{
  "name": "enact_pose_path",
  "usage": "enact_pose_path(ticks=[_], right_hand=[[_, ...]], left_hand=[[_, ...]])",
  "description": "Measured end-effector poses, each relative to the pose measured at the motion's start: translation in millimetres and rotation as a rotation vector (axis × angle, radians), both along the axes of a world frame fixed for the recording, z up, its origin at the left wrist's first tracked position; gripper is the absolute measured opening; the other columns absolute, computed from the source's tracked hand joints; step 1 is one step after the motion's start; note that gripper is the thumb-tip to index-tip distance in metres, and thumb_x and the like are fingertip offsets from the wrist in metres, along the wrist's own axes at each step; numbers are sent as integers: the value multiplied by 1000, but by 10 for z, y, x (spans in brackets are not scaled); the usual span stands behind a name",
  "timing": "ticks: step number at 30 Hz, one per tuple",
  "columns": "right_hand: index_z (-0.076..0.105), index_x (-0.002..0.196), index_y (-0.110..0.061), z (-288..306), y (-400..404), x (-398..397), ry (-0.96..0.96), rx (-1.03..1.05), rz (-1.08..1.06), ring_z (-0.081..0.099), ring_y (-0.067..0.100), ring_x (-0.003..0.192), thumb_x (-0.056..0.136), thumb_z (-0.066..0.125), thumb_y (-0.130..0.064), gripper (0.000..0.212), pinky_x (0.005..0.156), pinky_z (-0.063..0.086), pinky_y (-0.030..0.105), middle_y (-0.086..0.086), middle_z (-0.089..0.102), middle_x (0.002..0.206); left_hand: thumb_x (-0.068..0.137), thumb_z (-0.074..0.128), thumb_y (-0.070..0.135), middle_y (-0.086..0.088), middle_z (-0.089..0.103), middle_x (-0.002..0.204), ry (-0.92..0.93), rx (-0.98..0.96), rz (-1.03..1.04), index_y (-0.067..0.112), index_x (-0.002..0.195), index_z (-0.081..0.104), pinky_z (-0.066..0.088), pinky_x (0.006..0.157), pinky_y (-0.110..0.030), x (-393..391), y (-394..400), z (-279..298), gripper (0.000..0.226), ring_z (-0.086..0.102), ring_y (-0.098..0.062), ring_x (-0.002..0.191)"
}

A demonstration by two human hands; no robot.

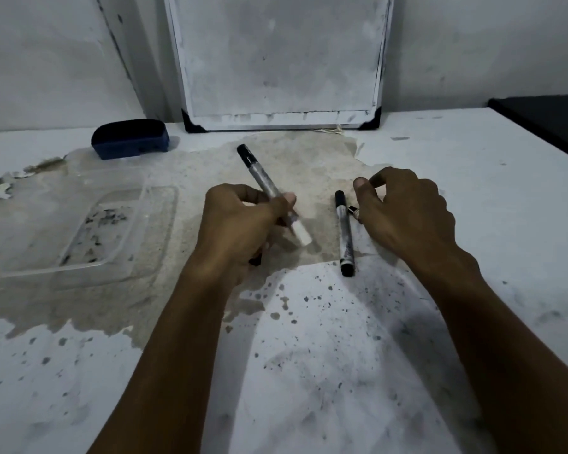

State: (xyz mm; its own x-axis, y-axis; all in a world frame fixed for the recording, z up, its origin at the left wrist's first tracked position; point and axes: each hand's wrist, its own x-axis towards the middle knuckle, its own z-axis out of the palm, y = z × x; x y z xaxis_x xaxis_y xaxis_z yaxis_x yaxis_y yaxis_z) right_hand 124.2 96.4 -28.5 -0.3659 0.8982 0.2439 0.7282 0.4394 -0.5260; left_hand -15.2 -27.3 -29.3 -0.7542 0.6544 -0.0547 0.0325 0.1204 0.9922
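My left hand (pixel 243 224) grips a silver marker (pixel 263 178) around its middle. The marker's black cap points away from me and its white end sticks out toward me past my thumb. A dark bit shows under that hand near my palm. A second silver marker (pixel 345 234) with black ends lies on the table just right of it. My right hand (pixel 404 214) hovers beside this marker with curled fingers, the thumb raised. A small dark piece (pixel 353 209) sits at its fingertips; whether it is held is unclear.
A smudged whiteboard (pixel 276 60) leans against the wall at the back. A blue eraser (pixel 130 139) lies at the back left. A clear plastic tray (pixel 158 231) rests on the left of the stained, peeling white table (pixel 473 191). A black surface (pixel 545 119) adjoins at the right.
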Motion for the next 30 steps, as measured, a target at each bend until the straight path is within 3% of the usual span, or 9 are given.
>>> enact_pose_path(ticks=[2,5,8,12,15,19,23,26,30], right_hand=[[60,115,-21,9,-7,2,10,5,-2,60,33,101,93,43,-53,43,79,43,39,10,67,110],[61,115,-22,6,-4,13,16,-3,1,60,33,102,92,43,-54,43,82,44,41,9,67,110],[61,115,-22,9,-18,13,39,-10,12,60,32,102,91,45,-53,43,82,44,41,9,67,110],[62,115,-21,13,-29,11,60,-9,24,61,31,101,91,47,-53,43,82,45,40,8,68,109],[63,114,-21,29,-39,11,66,-19,38,62,30,97,91,48,-52,42,83,49,42,8,69,103],[64,112,-21,31,-54,10,82,-16,88,62,29,97,91,51,-48,37,83,51,42,7,69,97],[67,110,-20,35,-62,-10,125,4,145,64,27,94,90,54,-43,32,83,52,43,7,70,93],[68,108,-21,24,-45,-16,156,25,168,65,24,91,89,57,-41,30,85,53,42,4,70,86],[70,105,-24,5,-25,-22,184,49,185,65,18,83,85,63,-41,27,82,54,37,0,69,79]], left_hand=[[84,80,24,-8,77,62,-73,39,-27,0,85,72,28,31,-13,-14,-2,3,25,37,-4,26],[82,82,25,-2,67,48,68,-75,37,4,79,72,29,31,-15,-32,-4,-16,24,40,-4,24],[83,81,24,-10,76,62,-123,4,-57,3,73,73,24,32,-12,-21,-4,7,25,34,-5,25],[82,82,24,-2,68,51,56,-66,-3,2,80,71,28,31,-15,-23,0,-22,24,37,-3,24],[85,78,23,-11,78,68,-142,53,-116,4,75,72,25,30,-11,-24,-6,19,22,34,-4,25],[83,81,25,-8,69,55,78,-72,6,7,79,72,29,30,-14,-39,-4,-18,21,40,-1,24],[83,77,24,-15,80,85,-346,182,-181,8,72,71,22,27,-12,-45,-25,92,20,30,-4,25],[83,81,24,2,74,56,33,-2,12,9,74,70,29,27,-12,-27,-21,18,20,44,-3,23],[84,79,23,-3,78,66,-100,106,-33,6,73,73,28,30,-11,-3,-14,47,21,39,-5,26]])
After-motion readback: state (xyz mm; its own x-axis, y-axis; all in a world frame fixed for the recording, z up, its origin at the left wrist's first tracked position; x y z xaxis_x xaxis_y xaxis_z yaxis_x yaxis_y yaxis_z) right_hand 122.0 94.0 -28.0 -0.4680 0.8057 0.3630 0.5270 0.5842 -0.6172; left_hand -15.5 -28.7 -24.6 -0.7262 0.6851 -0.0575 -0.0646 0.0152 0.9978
